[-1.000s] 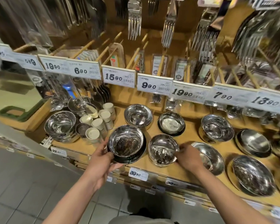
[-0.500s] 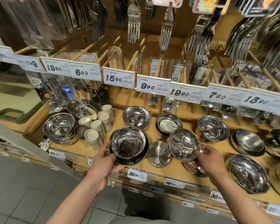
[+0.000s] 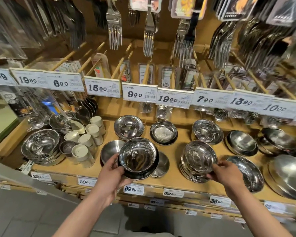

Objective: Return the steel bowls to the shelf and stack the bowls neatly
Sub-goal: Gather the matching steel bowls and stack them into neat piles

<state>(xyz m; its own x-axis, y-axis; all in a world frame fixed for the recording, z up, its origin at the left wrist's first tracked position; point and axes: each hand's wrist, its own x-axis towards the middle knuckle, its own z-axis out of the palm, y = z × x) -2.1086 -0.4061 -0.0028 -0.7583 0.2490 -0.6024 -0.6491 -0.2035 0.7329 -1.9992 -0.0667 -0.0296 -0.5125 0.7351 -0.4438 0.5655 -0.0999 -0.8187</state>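
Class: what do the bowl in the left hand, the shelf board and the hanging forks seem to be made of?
Bowl: polished steel, mirror reflections, dark outer band. Shelf board: probably wood or wood-look laminate, matte tan. Hanging forks: shiny metal, bright glints.

A wooden shelf (image 3: 176,181) stands against a wooden back wall (image 3: 162,47); white price tags (image 3: 139,93) line its rail. Grey tiled floor (image 3: 20,218) lies near left.
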